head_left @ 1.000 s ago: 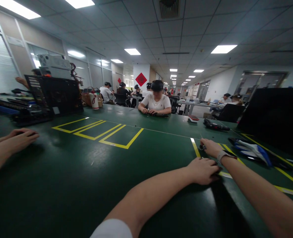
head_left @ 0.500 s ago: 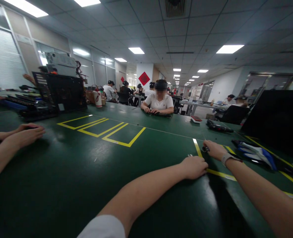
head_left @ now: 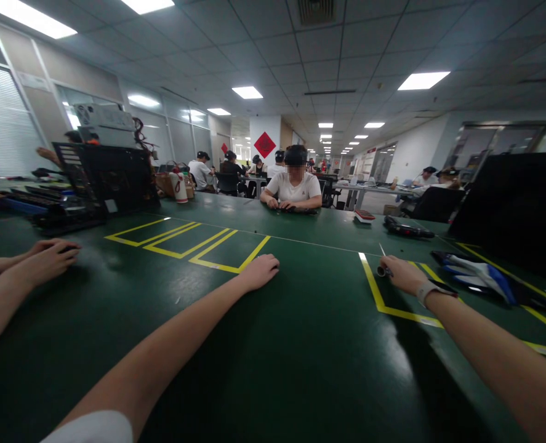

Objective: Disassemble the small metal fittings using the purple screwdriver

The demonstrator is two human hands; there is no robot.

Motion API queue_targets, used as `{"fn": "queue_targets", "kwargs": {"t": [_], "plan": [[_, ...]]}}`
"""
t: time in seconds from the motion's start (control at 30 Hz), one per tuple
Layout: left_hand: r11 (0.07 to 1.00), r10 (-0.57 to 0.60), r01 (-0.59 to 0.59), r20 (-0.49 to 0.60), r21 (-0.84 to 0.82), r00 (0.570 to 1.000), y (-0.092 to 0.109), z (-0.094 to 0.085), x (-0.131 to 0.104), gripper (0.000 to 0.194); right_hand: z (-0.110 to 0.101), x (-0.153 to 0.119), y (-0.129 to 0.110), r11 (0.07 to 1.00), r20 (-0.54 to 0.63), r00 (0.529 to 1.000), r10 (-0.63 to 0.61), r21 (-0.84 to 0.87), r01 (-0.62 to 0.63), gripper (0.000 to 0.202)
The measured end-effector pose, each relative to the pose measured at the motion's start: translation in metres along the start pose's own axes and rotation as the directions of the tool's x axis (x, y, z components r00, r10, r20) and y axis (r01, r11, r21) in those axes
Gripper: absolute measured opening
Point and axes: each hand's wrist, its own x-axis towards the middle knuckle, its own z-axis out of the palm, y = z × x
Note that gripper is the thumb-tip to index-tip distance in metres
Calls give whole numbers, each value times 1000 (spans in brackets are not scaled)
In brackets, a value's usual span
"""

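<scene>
My left hand (head_left: 261,272) rests low over the green table (head_left: 300,344), just right of the yellow-taped boxes. Its fingers are curled down, and whatever may be in them is hidden. Farther right, my right hand (head_left: 404,275), with a pale band at the wrist, is closed around a dark cylindrical tool (head_left: 382,271) with a shiny round end. A thin pale rod sticks up beside its fingers; whether it belongs to the same tool is unclear. This hand is inside a yellow tape outline (head_left: 378,300), near blue and white gloves (head_left: 480,278).
A co-worker's hands (head_left: 46,261) lie at the left. Behind them stands a black computer case (head_left: 111,178). Another person (head_left: 295,187) sits opposite. A red and white box (head_left: 364,216), a black device (head_left: 406,227) and a large black panel (head_left: 517,221) are at the right.
My left hand has moved well to the left, away from my right hand and the tape outline. The right hand has stayed about in place, and more of the thin rod shows.
</scene>
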Motion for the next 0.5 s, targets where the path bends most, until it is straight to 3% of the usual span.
{"fn": "queue_targets", "kwargs": {"t": [0.17, 0.5], "plan": [[998, -59, 59, -5, 12, 998, -24, 3, -2, 19, 0, -2, 2, 1000, -2, 1000, -4, 22, 4, 30], [1000, 5, -5, 82, -5, 997, -29, -4, 4, 28, -11, -23, -14, 979, -71, 997, 19, 205, -4, 30]]}}
